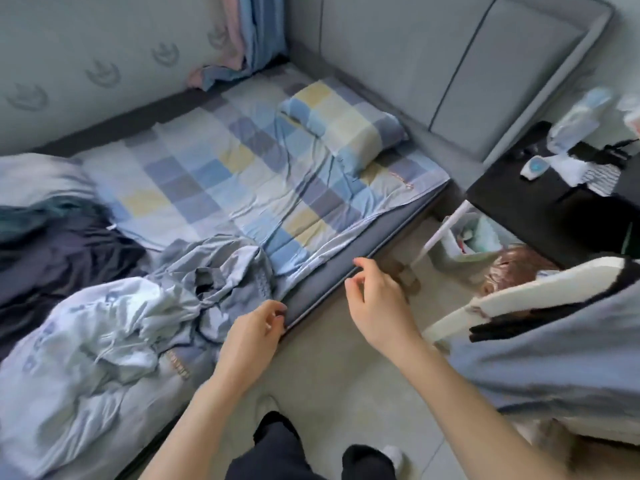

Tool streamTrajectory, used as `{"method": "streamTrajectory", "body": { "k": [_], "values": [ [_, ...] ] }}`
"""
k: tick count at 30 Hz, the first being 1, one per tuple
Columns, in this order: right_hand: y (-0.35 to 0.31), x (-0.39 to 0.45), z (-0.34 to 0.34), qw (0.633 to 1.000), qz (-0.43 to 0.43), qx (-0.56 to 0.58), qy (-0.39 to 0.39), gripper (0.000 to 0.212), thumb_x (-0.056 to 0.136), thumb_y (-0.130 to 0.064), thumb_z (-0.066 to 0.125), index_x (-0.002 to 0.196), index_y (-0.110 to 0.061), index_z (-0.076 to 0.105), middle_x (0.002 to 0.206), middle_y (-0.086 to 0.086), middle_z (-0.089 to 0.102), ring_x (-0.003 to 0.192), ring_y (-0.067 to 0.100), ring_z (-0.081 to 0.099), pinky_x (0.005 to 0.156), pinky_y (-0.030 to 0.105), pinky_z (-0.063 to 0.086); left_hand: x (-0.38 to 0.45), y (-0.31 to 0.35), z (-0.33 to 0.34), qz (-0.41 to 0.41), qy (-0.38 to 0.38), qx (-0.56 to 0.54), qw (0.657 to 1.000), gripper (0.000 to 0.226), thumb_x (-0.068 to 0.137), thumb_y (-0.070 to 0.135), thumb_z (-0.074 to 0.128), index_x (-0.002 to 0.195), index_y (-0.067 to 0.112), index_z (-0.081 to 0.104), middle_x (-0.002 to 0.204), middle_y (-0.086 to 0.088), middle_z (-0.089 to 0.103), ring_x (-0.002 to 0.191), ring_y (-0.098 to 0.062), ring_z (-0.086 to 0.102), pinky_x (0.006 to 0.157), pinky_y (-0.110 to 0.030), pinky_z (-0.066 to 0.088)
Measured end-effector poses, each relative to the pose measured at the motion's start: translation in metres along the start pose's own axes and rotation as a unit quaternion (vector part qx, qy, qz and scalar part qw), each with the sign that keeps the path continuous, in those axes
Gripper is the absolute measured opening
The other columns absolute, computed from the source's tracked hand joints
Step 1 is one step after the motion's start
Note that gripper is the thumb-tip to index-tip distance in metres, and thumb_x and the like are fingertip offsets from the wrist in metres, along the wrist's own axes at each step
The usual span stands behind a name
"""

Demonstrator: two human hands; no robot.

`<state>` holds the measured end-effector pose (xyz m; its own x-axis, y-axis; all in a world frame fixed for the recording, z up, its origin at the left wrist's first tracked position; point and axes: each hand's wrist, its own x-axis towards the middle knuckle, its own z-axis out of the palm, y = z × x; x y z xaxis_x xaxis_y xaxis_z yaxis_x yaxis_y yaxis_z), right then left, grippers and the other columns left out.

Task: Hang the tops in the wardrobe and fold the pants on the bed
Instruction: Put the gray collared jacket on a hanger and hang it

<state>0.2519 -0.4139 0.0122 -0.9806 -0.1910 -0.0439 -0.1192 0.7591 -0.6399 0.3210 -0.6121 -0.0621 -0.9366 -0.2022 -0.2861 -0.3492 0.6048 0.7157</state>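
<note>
both hands hover empty, left hand (256,327) and right hand (375,299) with fingers loosely curled, beside the crumpled grey clothes (214,271) on the bed (311,292); soft, light, floppy, probably best pinched at the waistband.

dark garment (52,258) left of the hands: cut off by left edge | bottle (575,119) on black table (540,206) beyond the right hand: blurred | bin (467,244) contents: too small to tell

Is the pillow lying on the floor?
No, the checkered pillow lies on the bed, up by the grey headboard.
</note>
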Motion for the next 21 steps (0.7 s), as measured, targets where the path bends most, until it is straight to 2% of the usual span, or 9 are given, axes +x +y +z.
{"method": "streamTrajectory", "body": {
  "k": [5,8,10,13,16,21],
  "values": [
    [-0.048,0.051,0.101,0.993,0.011,-0.004,-0.115,0.036,0.096,-0.018,0.047,0.131,-0.007,0.048,0.111,0.012,0.066,0.11,0.033,0.054,0.086,0.036,0.038,0.023,-0.111,-0.066,-0.137,0.016,-0.023,0.99,0.021,0.096,0.016,0.051,0.109,0.025,0.064,0.082,0.008,0.069,0.075,-0.011,0.065,0.065,-0.03,0.053],
    [-0.057,0.085,0.15,0.983,0.031,-0.018,-0.181,0.035,0.097,-0.02,0.046,0.129,-0.007,0.049,0.118,0.014,0.063,0.115,0.031,0.052,0.089,0.035,0.039,0.044,-0.157,-0.085,-0.203,0.009,-0.039,0.978,0.02,0.096,0.015,0.048,0.108,0.022,0.063,0.093,0.0,0.069,0.085,-0.021,0.066,0.074,-0.041,0.057],
    [-0.057,0.109,0.18,0.976,0.023,-0.039,-0.212,0.035,0.097,-0.022,0.046,0.129,-0.007,0.049,0.119,0.013,0.062,0.117,0.031,0.051,0.09,0.036,0.039,0.062,-0.181,-0.088,-0.229,-0.003,-0.032,0.973,0.018,0.096,0.017,0.05,0.108,0.022,0.062,0.101,-0.003,0.068,0.091,-0.021,0.064,0.08,-0.039,0.055],
    [-0.051,0.152,0.229,0.965,-0.006,-0.086,-0.247,0.033,0.096,-0.022,0.047,0.125,-0.006,0.051,0.123,0.014,0.059,0.118,0.031,0.05,0.093,0.037,0.037,0.1,-0.215,-0.084,-0.241,-0.043,0.016,0.969,0.024,0.095,0.018,0.048,0.114,0.019,0.063,0.115,-0.004,0.066,0.097,-0.018,0.059,0.081,-0.031,0.048],
    [-0.037,0.204,0.29,0.941,-0.067,-0.167,-0.286,0.033,0.097,-0.026,0.045,0.123,-0.006,0.05,0.126,0.016,0.053,0.119,0.034,0.046,0.096,0.04,0.037,0.147,-0.247,-0.073,-0.257,-0.094,0.064,0.96,0.034,0.093,0.014,0.044,0.123,0.014,0.059,0.126,-0.008,0.061,0.113,-0.026,0.056,0.089,-0.034,0.047],
    [-0.015,0.295,0.392,0.889,-0.136,-0.297,-0.322,0.041,0.097,-0.03,0.047,0.128,-0.004,0.042,0.133,0.017,0.042,0.122,0.038,0.038,0.097,0.045,0.038,0.224,-0.294,-0.042,-0.296,-0.112,0.087,0.945,0.026,0.09,0.012,0.044,0.113,0.009,0.057,0.118,-0.015,0.063,0.108,-0.032,0.056,0.082,-0.034,0.044]
  ]
}}
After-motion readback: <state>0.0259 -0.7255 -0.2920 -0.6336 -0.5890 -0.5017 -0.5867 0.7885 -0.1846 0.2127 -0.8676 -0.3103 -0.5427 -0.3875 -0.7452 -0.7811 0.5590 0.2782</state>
